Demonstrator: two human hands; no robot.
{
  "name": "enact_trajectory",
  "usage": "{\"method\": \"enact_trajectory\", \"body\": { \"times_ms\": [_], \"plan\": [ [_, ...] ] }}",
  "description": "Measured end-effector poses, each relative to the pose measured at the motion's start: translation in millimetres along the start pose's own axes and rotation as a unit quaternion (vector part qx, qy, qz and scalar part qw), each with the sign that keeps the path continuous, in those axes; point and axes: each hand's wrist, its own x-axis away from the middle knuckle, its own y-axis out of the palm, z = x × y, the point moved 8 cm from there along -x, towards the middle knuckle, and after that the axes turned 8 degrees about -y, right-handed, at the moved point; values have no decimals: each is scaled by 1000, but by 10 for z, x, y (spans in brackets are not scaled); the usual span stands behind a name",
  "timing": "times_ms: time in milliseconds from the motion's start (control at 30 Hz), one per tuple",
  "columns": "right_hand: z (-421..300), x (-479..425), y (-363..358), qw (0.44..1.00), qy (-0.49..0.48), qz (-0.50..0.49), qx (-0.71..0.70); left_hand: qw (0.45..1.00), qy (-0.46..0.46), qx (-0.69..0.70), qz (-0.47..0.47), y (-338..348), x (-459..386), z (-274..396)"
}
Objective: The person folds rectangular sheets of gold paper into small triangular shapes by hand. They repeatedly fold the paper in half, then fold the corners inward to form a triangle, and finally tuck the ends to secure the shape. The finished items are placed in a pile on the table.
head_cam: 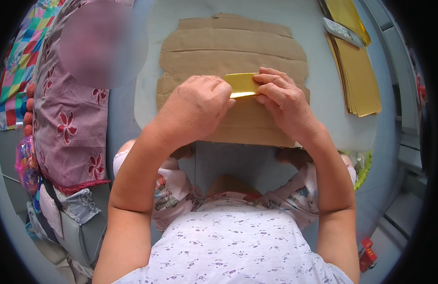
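Between my two hands is a small piece of shiny gold foil paper (243,84), which looks folded, held above a flattened sheet of brown cardboard (233,42). My left hand (201,103) grips its left end, with the fingers curled over and the thumb along the near side. At the right end, the fingertips and thumb of my right hand (281,97) pinch the foil. The cardboard lies on a pale table (147,71). My fingers hide both ends of the foil piece.
A fanned stack of gold paper sheets (359,78) lies on the table's right side, with more glossy gold sheets (346,16) behind it. A white remote control (343,32) rests across them. To the left, a pink flowered cloth (73,142) covers a seat. A red box (367,255) is at lower right.
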Motion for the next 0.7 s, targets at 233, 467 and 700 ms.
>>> {"method": "enact_trajectory", "body": {
  "times_ms": [233,467,700],
  "plan": [
    [111,-36,16,996,79,41,-30,998,-60,3,-13,-8,-94,-254],
    [103,-105,36,995,90,42,6,996,-84,-22,-4,121,-208,-463],
    [92,-147,28,993,113,31,7,991,-130,6,18,119,-235,-515]
  ]
}}
